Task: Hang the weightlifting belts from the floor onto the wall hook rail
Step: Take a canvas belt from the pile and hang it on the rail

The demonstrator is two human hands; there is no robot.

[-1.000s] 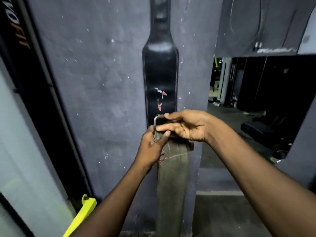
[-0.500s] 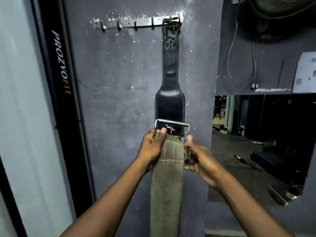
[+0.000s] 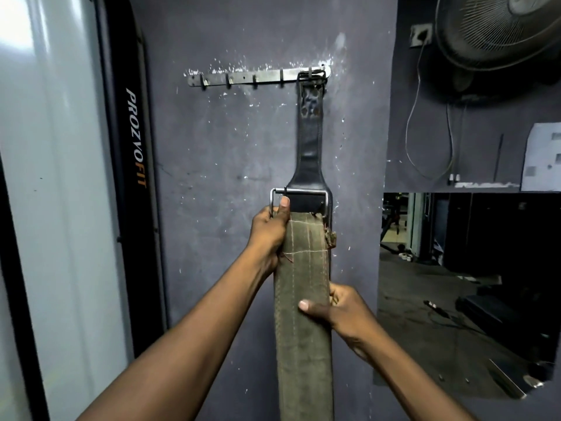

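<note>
Black belt [image 3: 309, 147] behind olive belt [image 3: 303, 299]

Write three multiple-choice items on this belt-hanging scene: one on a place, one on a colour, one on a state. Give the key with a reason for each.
1. Where on the rail does the black belt hang?
A. left end
B. middle
C. right end

2. What colour is the held belt?
A. olive green
B. red
C. white

3. How do the hands hold that belt?
A. the left hand alone grips it
B. both grip it
C. neither touches it

Key: C, the black belt's buckle loops over the rightmost hook, the other hooks being bare. A, its stitched webbing is olive green. B, the left hand grips near the metal buckle and the right hand grips lower down.
</note>
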